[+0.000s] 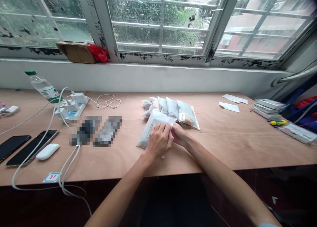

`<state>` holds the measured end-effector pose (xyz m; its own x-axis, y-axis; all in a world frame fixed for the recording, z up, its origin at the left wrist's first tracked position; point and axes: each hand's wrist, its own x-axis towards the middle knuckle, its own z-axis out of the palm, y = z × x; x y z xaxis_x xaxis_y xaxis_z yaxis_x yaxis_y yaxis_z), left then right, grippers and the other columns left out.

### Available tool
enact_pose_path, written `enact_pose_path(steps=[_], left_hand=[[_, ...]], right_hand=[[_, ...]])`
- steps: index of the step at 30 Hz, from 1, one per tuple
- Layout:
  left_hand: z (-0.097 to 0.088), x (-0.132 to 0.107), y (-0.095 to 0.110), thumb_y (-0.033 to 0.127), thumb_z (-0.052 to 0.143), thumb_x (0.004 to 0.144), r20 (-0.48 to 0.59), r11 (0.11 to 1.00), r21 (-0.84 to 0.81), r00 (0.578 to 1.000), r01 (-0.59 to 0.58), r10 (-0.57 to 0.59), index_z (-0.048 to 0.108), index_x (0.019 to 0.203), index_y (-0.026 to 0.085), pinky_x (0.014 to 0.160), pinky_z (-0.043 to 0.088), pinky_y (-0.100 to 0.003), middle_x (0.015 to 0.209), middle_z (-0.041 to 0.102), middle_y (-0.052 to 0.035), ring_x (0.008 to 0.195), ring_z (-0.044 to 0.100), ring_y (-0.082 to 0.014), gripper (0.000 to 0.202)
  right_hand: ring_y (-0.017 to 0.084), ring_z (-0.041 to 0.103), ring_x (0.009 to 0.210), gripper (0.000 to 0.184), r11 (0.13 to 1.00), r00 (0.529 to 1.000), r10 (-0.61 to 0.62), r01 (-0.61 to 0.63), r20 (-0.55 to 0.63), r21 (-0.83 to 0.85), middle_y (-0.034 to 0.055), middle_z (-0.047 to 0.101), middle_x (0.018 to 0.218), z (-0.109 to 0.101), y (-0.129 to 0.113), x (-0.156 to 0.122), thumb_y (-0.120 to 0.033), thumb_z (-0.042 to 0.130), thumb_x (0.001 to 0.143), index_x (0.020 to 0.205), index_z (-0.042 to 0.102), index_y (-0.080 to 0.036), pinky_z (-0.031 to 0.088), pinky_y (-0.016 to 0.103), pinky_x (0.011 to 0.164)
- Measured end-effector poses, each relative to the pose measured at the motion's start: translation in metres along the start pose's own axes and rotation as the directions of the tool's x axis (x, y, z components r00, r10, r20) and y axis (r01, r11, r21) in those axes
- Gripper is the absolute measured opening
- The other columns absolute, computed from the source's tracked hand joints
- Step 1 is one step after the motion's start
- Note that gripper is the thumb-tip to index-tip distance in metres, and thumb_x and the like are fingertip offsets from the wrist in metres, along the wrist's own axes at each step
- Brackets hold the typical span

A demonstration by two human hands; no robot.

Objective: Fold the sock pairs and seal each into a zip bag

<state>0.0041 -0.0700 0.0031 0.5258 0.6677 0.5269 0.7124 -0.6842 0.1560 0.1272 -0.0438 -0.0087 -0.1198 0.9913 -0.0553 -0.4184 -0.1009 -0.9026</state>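
A frosted plastic pouch [150,124] with grey lettering lies tilted on the wooden table in front of me. My left hand [158,140] rests over its near side, fingers curled onto the plastic. At the pouch's right edge my right hand [180,134] is closed, the fingertips pinching that edge and partly hidden behind the left hand. Just behind stands a row of several similar filled pouches [172,109]. The rightmost pouch [186,112] carries a small white label and shows something orange inside.
On the left are a power strip [83,103] with white cables, a tilted water bottle [46,88], phones [34,147] and a white earbud case [48,151]. Paper slips [229,107] and stacked white boxes [268,108] lie to the right. A cardboard box [76,52] sits on the sill.
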Motion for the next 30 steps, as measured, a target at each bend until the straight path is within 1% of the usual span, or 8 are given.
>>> enact_pose_path(steps=[8, 12, 18, 20, 22, 25, 27, 30], left_hand=[[0.008, -0.018, 0.0, 0.025, 0.044, 0.091, 0.119, 0.999, -0.017, 0.992, -0.039, 0.041, 0.054, 0.084, 0.019, 0.078, 0.039, -0.039, 0.09, 0.061, -0.0075, 0.087, 0.053, -0.023, 0.014], [0.001, -0.023, 0.001, 0.024, 0.046, 0.091, 0.109, 0.995, -0.074, 0.992, -0.063, 0.071, 0.055, 0.085, 0.019, 0.078, 0.04, -0.037, 0.088, 0.061, -0.0069, 0.087, 0.053, -0.0219, 0.012], [0.0, -0.025, -0.001, 0.025, 0.054, 0.083, 0.093, 0.996, -0.013, 0.991, -0.091, 0.092, 0.056, 0.088, 0.019, 0.082, 0.039, -0.041, 0.096, 0.061, -0.0076, 0.097, 0.052, -0.0254, 0.008], [0.003, -0.021, -0.005, 0.02, 0.055, 0.078, 0.149, 0.998, 0.015, 0.987, -0.066, 0.063, 0.056, 0.089, 0.019, 0.083, 0.039, -0.041, 0.099, 0.06, -0.0078, 0.099, 0.051, -0.0257, 0.011], [0.006, -0.017, -0.009, 0.018, 0.054, 0.078, 0.191, 0.999, 0.033, 0.981, -0.038, 0.031, 0.055, 0.092, 0.019, 0.083, 0.04, -0.041, 0.101, 0.06, -0.0082, 0.099, 0.051, -0.0258, 0.015], [0.01, -0.011, -0.013, 0.021, 0.053, 0.081, 0.214, 0.999, 0.041, 0.977, -0.021, 0.012, 0.055, 0.094, 0.019, 0.083, 0.04, -0.041, 0.103, 0.059, -0.0088, 0.1, 0.051, -0.0261, 0.014], [0.011, -0.01, -0.013, 0.023, 0.054, 0.082, 0.216, 0.999, 0.037, 0.976, -0.026, 0.017, 0.055, 0.094, 0.019, 0.083, 0.04, -0.041, 0.103, 0.058, -0.0091, 0.1, 0.05, -0.0264, 0.013], [0.014, -0.014, -0.011, 0.025, 0.052, 0.084, 0.215, 0.999, 0.038, 0.976, -0.035, 0.025, 0.056, 0.093, 0.018, 0.081, 0.04, -0.04, 0.102, 0.058, -0.0096, 0.098, 0.05, -0.0264, 0.012]], right_hand=[[0.021, 0.066, 0.084, 0.022, 0.991, 0.992, 0.003, 0.014, -0.129, 0.131, 0.0019, 0.073, 0.08, 0.008, 0.001, 0.004, -0.033, 0.071, 0.068, 0.085, 0.068, -0.019, 0.052, 0.033, 0.079], [0.024, 0.066, 0.087, 0.017, 0.996, 0.995, -0.069, 0.073, -0.069, 0.06, 0.0013, 0.072, 0.079, 0.008, -0.005, 0.0, -0.025, 0.069, 0.065, 0.082, 0.066, -0.022, 0.053, 0.035, 0.074], [0.022, 0.066, 0.079, 0.02, 0.939, 0.905, -0.318, 0.261, -0.282, -0.223, 0.0047, 0.072, 0.087, -0.008, -0.025, 0.004, -0.034, 0.057, 0.075, 0.09, 0.062, -0.02, 0.052, 0.033, 0.068], [0.022, 0.066, 0.077, 0.021, 0.795, 0.862, -0.421, 0.2, -0.283, -0.572, 0.007, 0.071, 0.087, -0.019, -0.035, 0.0, -0.036, 0.051, 0.082, 0.089, 0.061, -0.019, 0.05, 0.032, 0.067], [0.023, 0.066, 0.076, 0.017, 0.432, 0.848, -0.505, 0.09, -0.158, -0.897, 0.0085, 0.07, 0.083, -0.028, -0.044, -0.012, -0.032, 0.051, 0.085, 0.084, 0.06, -0.018, 0.047, 0.032, 0.066], [0.024, 0.065, 0.069, 0.017, -0.041, 0.883, -0.467, -0.064, -0.038, -0.997, 0.0092, 0.07, 0.081, -0.038, -0.048, -0.04, -0.029, 0.047, 0.09, 0.084, 0.059, -0.019, 0.043, 0.032, 0.062], [0.023, 0.065, 0.067, 0.017, -0.114, 0.935, -0.355, -0.041, 0.002, -0.993, 0.0076, 0.07, 0.08, -0.041, -0.045, -0.06, -0.031, 0.047, 0.092, 0.093, 0.059, -0.02, 0.044, 0.031, 0.06], [0.022, 0.067, 0.082, 0.024, 0.002, 0.956, -0.143, 0.261, 0.258, -0.965, 0.0051, 0.07, 0.092, -0.045, -0.032, -0.077, -0.034, 0.054, 0.091, 0.112, 0.055, -0.024, 0.048, 0.031, 0.07]])
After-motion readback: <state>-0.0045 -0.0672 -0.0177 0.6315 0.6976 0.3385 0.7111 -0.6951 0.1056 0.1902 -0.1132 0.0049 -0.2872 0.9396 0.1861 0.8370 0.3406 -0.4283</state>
